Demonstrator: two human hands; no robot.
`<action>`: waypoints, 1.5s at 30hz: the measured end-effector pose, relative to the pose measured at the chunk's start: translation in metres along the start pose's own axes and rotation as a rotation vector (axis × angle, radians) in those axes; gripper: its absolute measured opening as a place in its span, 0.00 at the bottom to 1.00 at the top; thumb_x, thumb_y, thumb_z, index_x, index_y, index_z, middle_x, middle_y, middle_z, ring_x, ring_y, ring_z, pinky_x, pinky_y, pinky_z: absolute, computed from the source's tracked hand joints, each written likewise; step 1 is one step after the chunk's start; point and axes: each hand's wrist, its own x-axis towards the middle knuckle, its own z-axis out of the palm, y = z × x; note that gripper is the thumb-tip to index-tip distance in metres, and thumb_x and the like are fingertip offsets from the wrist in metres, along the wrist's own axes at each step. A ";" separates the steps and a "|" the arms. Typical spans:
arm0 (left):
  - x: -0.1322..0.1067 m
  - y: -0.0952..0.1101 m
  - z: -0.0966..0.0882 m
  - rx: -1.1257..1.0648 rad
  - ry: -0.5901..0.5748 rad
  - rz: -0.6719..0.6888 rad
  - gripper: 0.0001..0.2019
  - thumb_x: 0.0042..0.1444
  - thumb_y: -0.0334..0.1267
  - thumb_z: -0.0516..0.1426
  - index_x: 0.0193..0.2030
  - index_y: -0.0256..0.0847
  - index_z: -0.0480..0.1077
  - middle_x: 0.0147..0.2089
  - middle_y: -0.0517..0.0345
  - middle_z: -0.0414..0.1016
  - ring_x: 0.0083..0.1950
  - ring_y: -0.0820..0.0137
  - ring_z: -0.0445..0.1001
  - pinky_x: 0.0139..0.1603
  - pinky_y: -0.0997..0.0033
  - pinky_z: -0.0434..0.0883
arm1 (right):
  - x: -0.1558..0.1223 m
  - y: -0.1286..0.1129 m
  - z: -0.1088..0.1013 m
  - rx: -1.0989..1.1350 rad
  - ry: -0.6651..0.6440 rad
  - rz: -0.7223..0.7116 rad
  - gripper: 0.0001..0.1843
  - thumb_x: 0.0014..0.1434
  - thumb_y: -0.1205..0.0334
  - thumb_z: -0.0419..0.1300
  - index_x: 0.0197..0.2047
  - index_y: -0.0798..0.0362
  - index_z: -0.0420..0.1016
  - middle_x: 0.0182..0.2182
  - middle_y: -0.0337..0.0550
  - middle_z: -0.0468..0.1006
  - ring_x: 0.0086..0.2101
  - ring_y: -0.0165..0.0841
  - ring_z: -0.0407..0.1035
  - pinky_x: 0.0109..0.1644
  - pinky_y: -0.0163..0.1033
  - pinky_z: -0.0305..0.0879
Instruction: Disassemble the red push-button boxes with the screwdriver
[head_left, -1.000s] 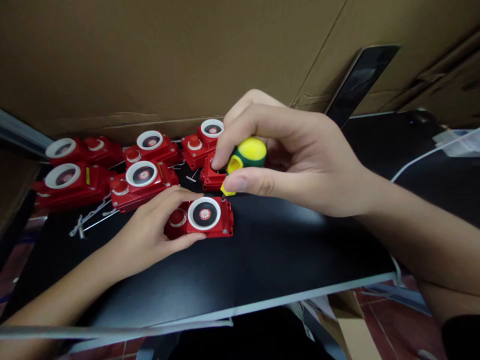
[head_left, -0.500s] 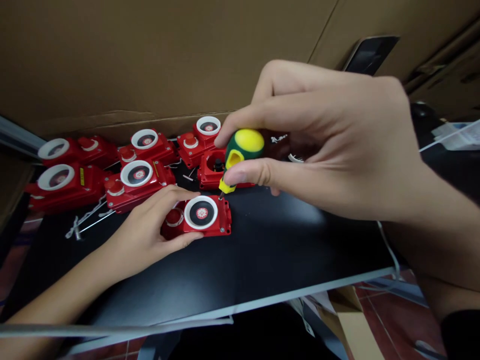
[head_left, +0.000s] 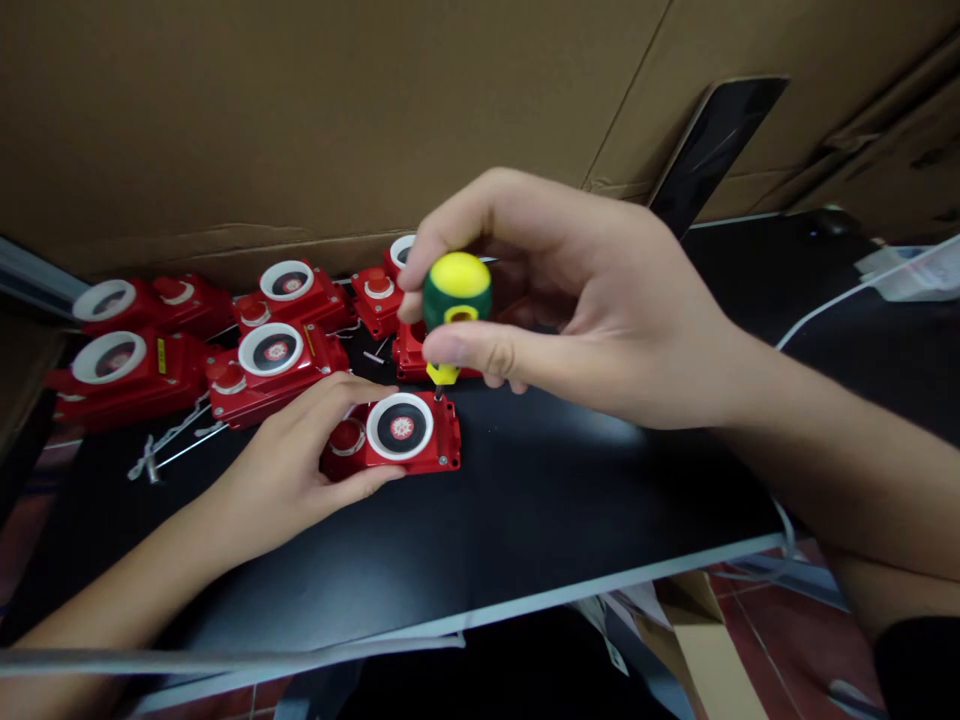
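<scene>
Lying on the black table, a red alarm box (head_left: 446, 440) carries a white-rimmed round speaker and a red knob at its left end. My left hand (head_left: 292, 465) is closed round that left end, thumb along the near side and fingers on the far side. My right hand (head_left: 570, 300) grips a screwdriver (head_left: 459, 285) with a green and yellow handle. The screwdriver stands nearly upright, its tip at the box's far right corner, where a screw sits. Another screw shows at the near right corner.
Several similar red boxes (head_left: 277, 375) stand in rows along the cardboard wall (head_left: 300, 120). White cords and a small hammer with a metal rod (head_left: 191, 445) lie near them. A dark flat panel (head_left: 720, 140) leans at the back right; a white cable (head_left: 832, 300) crosses the right side.
My right hand has turned and shifted left, bringing the screwdriver handle more upright, with its tip still at the same corner. My left hand and the box hold their place.
</scene>
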 end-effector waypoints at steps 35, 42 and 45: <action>0.000 0.007 0.000 -0.007 -0.070 0.031 0.28 0.76 0.58 0.59 0.74 0.47 0.68 0.68 0.44 0.80 0.66 0.51 0.82 0.70 0.50 0.79 | 0.011 0.028 -0.008 0.439 -0.244 -0.003 0.23 0.65 0.62 0.75 0.61 0.55 0.82 0.48 0.41 0.87 0.29 0.22 0.75 0.28 0.28 0.71; 0.000 0.010 0.002 0.054 -0.068 0.019 0.28 0.78 0.60 0.56 0.74 0.44 0.68 0.67 0.42 0.80 0.65 0.51 0.82 0.69 0.50 0.79 | 0.016 0.029 -0.022 0.330 -0.227 -0.030 0.18 0.63 0.57 0.79 0.52 0.56 0.84 0.47 0.43 0.86 0.34 0.25 0.77 0.35 0.29 0.75; -0.001 0.011 0.002 0.085 -0.055 0.033 0.27 0.78 0.59 0.55 0.74 0.45 0.67 0.67 0.43 0.80 0.64 0.52 0.82 0.69 0.50 0.79 | 0.010 0.008 -0.009 0.190 -0.051 0.013 0.16 0.56 0.59 0.83 0.43 0.54 0.85 0.43 0.42 0.84 0.40 0.30 0.78 0.42 0.31 0.79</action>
